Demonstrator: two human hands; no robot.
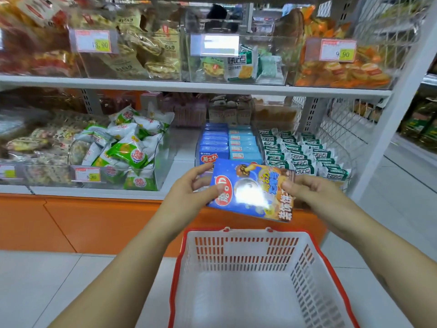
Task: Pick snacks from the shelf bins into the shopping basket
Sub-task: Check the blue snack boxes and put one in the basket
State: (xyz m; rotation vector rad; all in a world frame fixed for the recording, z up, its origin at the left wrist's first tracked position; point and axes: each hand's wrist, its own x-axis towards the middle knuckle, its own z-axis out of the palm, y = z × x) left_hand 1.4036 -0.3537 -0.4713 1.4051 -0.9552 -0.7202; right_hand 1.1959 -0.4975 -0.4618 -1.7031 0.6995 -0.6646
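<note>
In a two-handed grip, the left hand and right hand each pinch one end of the blue snack box, tilted just above the shopping basket and below its shelf bin, so it is best lowered inside before release.
</note>
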